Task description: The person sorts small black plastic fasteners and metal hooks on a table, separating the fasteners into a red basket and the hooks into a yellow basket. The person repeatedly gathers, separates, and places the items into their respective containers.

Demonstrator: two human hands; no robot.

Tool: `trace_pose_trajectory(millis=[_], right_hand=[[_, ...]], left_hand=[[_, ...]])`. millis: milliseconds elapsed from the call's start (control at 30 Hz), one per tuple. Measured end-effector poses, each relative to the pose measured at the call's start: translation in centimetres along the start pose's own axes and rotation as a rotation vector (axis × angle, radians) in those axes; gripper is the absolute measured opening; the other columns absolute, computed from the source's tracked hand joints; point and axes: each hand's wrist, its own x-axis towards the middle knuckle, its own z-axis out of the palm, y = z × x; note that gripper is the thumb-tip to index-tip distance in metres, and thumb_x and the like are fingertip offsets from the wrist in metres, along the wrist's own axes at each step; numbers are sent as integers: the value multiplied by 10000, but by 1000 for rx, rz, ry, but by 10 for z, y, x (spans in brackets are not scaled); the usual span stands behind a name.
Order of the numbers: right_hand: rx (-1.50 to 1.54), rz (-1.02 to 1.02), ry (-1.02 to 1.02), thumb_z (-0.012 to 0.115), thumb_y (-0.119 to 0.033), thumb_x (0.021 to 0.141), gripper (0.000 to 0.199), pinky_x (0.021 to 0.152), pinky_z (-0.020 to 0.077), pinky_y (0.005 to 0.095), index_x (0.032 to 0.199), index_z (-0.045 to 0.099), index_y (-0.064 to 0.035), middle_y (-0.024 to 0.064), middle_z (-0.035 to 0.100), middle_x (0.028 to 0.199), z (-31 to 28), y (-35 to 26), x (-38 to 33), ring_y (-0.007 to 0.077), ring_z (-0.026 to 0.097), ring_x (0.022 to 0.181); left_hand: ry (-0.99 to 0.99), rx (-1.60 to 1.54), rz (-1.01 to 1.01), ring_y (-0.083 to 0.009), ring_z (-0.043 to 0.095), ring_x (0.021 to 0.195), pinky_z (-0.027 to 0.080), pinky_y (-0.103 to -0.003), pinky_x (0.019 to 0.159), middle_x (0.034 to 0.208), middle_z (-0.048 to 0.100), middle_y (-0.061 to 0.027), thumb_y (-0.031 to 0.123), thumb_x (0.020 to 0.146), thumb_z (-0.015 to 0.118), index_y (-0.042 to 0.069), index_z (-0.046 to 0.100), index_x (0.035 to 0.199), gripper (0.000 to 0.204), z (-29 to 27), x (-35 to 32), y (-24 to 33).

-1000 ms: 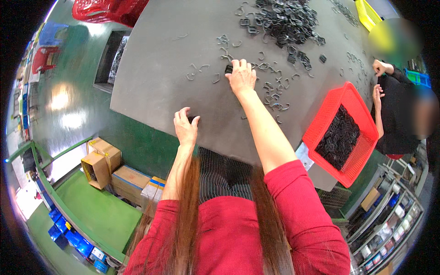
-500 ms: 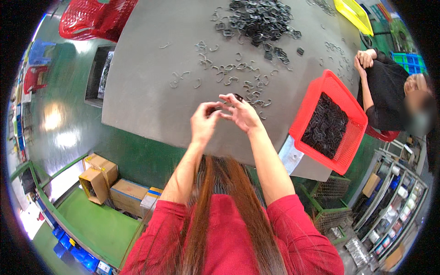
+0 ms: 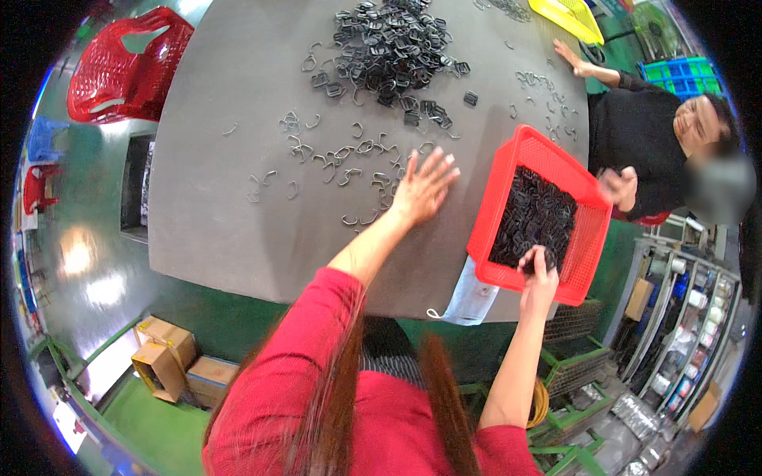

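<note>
Your left hand (image 3: 425, 189) is lying spread, fingers splayed, on the grey desk (image 3: 230, 214) among loose metal clips (image 3: 349, 155) | your right hand (image 3: 540, 274) is pinching a dark clip over the one red basket (image 3: 508, 170), sitting at the desk's near-right edge | one dark clip pile (image 3: 389, 44) lying far | bare desk room lying left.

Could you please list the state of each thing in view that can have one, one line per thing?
Left hand: open, fingers spread, flat on the grey table among loose wire clips.
Right hand: closed on a dark clip over the red basket.
Red basket: partly filled with dark clips.
Clip pile: heaped at the table's far side.
Cardboard box: flaps open, on the floor.
</note>
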Motion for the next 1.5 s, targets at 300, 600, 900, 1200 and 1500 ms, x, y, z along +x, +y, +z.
trace_pose_trajectory(millis=[300,600,900,1200,1500], right_hand=[[-799,-260,247,564,-233,904,201,608,455,286,916,620,-40,46,629,800,-10,57,-4,145,587,679],[-1005,-409,292,594,-216,863,217,660,468,312,1031,599,-79,54,635,927,6,52,-4,191,607,814],[-857,-392,184,592,-141,873,321,791,461,288,1168,507,-49,81,534,1065,-12,59,2,175,543,925],[-770,-406,194,560,-138,898,308,860,440,309,1178,504,-24,90,537,1094,42,42,-42,181,524,1000],[-719,-369,101,539,-158,920,266,772,464,273,1148,509,-24,83,541,1105,180,35,-91,160,527,1004]], left_hand=[[-43,413,-613,-228,121,1401,-4,-650,1049,1492,234,27,333,934,330,207,229,1439,530,-57,-21,-169],[111,425,-700,-304,17,1407,-24,-721,982,1526,110,-34,348,937,326,167,201,1449,557,-92,-110,-195],[-49,158,-75,-219,59,1411,-149,-637,1019,1501,208,24,387,901,439,277,297,1414,543,-24,-93,-23],[20,325,-540,-214,45,1411,23,-660,1044,1467,284,22,297,919,394,238,338,1398,486,-109,-119,-251],[80,346,-749,-200,178,1385,62,-650,1049,1475,266,53,314,941,358,239,293,1416,485,-159,-198,-410]])
